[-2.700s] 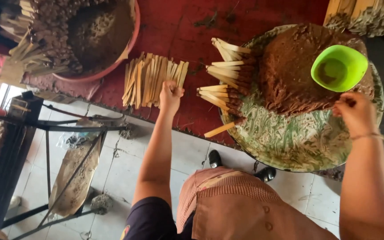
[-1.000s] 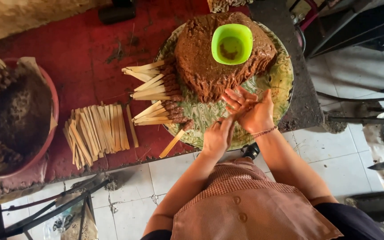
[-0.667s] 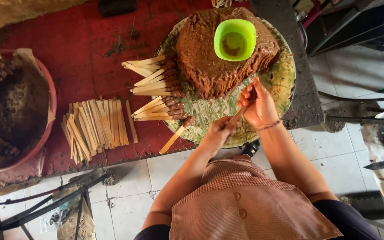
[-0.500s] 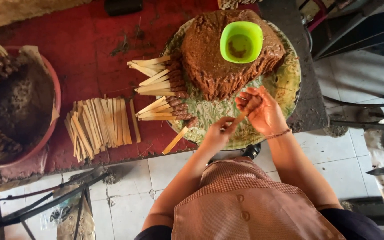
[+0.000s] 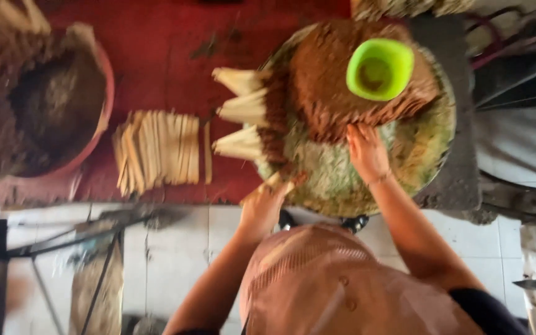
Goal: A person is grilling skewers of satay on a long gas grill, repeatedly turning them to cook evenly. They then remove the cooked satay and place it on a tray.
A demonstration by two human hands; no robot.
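Red cloth covers the counter, seen from above, with pale floor tiles below its near edge. On the cloth sits a round woven tray, the landmark of the scene, carrying a heap of brown shredded filling. A bright green bowl rests on top of that heap, toward the tray's far right.

The person's right hand lies on the tray just beside the near edge of the brown heap, fingers spread and pressed toward the filling; its grip is loose and closed on nothing that can be made out. The left hand is at the tray's near-left rim, its grip closed on a pale rolled wrapper that points toward the tray; motion blur hides how tightly the fingers close.

Bundles of cream-coloured rolled sticks fan out from the tray's left side. Further left of the tray, a flat stack of pale strips lies on the cloth, and beyond it stands a reddish basin filled with brown material. Dark metal framing stands on the tiles, well left of the tray.
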